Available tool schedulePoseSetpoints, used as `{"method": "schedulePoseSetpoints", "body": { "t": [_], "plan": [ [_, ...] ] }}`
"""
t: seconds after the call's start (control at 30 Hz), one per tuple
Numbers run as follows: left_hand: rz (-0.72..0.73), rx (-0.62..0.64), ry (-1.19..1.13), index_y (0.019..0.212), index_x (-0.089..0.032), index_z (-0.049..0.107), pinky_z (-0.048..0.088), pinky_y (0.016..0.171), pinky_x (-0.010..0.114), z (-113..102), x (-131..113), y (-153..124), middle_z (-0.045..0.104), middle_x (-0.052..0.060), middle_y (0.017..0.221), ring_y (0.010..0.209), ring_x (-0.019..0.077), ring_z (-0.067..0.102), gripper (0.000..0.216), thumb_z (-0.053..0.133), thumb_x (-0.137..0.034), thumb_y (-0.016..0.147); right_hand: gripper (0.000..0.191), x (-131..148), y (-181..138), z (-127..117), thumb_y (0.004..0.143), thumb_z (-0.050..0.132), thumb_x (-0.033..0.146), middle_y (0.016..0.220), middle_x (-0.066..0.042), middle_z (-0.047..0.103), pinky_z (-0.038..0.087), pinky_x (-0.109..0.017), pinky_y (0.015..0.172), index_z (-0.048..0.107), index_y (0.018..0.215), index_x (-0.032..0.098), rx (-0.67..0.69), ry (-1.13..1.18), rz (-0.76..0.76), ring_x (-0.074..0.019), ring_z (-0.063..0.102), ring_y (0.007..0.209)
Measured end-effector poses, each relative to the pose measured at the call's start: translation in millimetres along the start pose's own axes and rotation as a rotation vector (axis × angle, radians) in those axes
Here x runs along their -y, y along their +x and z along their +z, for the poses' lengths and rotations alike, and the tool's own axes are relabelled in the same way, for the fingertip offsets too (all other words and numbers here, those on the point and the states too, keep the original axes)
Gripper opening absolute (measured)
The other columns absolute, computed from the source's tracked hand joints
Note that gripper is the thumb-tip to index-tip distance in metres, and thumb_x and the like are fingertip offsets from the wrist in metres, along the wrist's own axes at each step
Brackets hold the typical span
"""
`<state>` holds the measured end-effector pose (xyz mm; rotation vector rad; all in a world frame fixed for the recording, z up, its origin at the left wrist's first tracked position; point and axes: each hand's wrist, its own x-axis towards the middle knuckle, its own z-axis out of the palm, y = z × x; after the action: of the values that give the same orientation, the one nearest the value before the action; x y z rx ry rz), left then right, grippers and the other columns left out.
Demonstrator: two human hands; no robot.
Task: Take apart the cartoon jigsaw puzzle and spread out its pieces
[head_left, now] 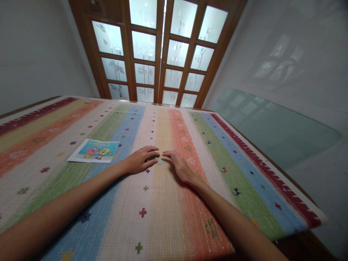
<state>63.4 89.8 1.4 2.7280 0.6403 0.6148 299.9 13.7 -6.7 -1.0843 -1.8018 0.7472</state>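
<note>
My left hand (141,159) rests palm down near the middle of the striped tablecloth (160,217). Its fingers are apart and curved around some small pieces, partly hidden under them. Just at its fingertips lies a small light-blue piece (160,162), shaped like a jigsaw puzzle piece. On the other side of that piece, my right hand (179,166) stands on its edge, with fingers stretched toward the left hand and nothing visible in them. A narrow gap separates the two hands.
A printed cartoon picture (94,151) lies flat to the left, beyond my left forearm. Past the table's far edge are wooden doors (160,65) with frosted panes. A pale glass-like panel (272,123) stands by the right wall.
</note>
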Motion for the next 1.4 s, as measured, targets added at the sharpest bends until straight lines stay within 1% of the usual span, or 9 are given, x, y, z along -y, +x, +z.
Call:
{"method": "schedulePoseSetpoints", "body": {
  "t": [0.23,0.43,0.73,0.87,0.97,1.07,1.2,1.27,1.4],
  "plan": [
    [-0.178,-0.124,0.079,0.116,-0.018,0.067,0.045,0.11,0.049,-2.2,33.1,5.4,0.064,0.016,0.131,0.125,0.0288,0.058,0.041,0.04,-0.045,0.102,0.061,-0.1,0.1,0.5,0.106,0.022,0.064,0.116,-0.01,0.066,0.043,-0.05,0.111,0.069,0.108,0.025,-0.006,0.011,-0.006,-0.0256,0.06,0.118],
    [-0.309,-0.194,0.124,0.11,-0.018,0.067,0.042,0.111,0.052,-12.0,57.4,6.9,0.067,0.015,0.123,0.12,0.0298,0.06,0.042,0.039,-0.047,0.101,0.065,8.2,-0.2,-3.6,0.108,0.018,0.057,0.097,-0.01,0.068,0.047,-0.05,0.096,0.072,0.093,0.023,0.091,-0.18,-0.101,-0.0257,0.061,0.098],
    [-0.349,-0.205,0.071,0.134,-0.015,0.059,0.04,0.115,0.05,-13.8,48.7,4.3,0.063,0.014,0.138,0.129,0.0293,0.057,0.054,0.033,-0.05,0.102,0.057,25.8,-3.2,-1.7,0.11,0.026,0.047,0.11,-0.013,0.074,0.049,-0.051,0.095,0.076,0.102,0.021,0.199,-0.299,-0.23,-0.0282,0.062,0.105],
    [-0.411,-0.289,0.052,0.137,-0.011,0.053,0.046,0.11,0.049,-19.5,46.7,4.6,0.066,0.017,0.133,0.123,0.0294,0.062,0.056,0.024,-0.046,0.105,0.059,22.6,-1.9,-3.0,0.109,0.024,0.051,0.115,-0.01,0.076,0.049,-0.053,0.097,0.076,0.106,0.024,0.207,-0.206,-0.192,-0.0275,0.065,0.106],
    [-0.42,-0.334,0.05,0.138,-0.011,0.05,0.048,0.106,0.05,-27.2,40.4,2.5,0.067,0.018,0.13,0.119,0.0299,0.064,0.056,0.018,-0.045,0.106,0.063,16.8,-1.7,-3.2,0.108,0.023,0.056,0.116,-0.011,0.075,0.049,-0.053,0.1,0.077,0.103,0.024,0.123,-0.062,-0.106,-0.0267,0.066,0.109],
    [-0.316,-0.258,0.044,0.137,-0.015,0.054,0.043,0.113,0.051,-30.6,26.3,-2.3,0.063,0.016,0.137,0.127,0.0316,0.059,0.059,0.033,-0.058,0.103,0.063,12.7,-1.9,-3.5,0.107,0.027,0.06,0.118,-0.012,0.074,0.05,-0.051,0.104,0.077,0.101,0.023,0.012,0.073,0.0,-0.026,0.066,0.113],
    [-0.064,0.007,0.142,0.145,-0.022,0.052,0.012,0.125,0.062,-20.6,8.0,-8.3,0.047,0.013,0.157,0.15,0.0404,0.032,0.088,0.058,-0.082,0.081,0.065,11.7,-1.5,-4.4,0.103,0.03,0.067,0.12,-0.012,0.073,0.046,-0.052,0.109,0.078,0.099,0.023,-0.033,0.123,0.062,-0.0273,0.065,0.115],
    [-0.072,0.053,0.253,0.153,-0.021,0.043,0.008,0.124,0.066,-12.1,5.3,-8.5,0.035,0.016,0.164,0.154,0.0426,0.02,0.098,0.053,-0.087,0.081,0.066,11.5,-1.1,-4.5,0.102,0.031,0.069,0.12,-0.011,0.073,0.045,-0.053,0.11,0.079,0.098,0.023,-0.036,0.12,0.066,-0.028,0.065,0.116],
    [-0.243,-0.019,0.373,0.16,-0.014,0.029,0.01,0.123,0.066,-0.3,10.8,-1.6,0.027,0.019,0.167,0.156,0.0431,0.012,0.102,0.045,-0.083,0.088,0.066,9.8,-0.4,-3.9,0.103,0.032,0.068,0.119,-0.011,0.074,0.042,-0.054,0.11,0.08,0.096,0.024,-0.05,0.116,0.061,-0.0285,0.066,0.115]
  ]
}}
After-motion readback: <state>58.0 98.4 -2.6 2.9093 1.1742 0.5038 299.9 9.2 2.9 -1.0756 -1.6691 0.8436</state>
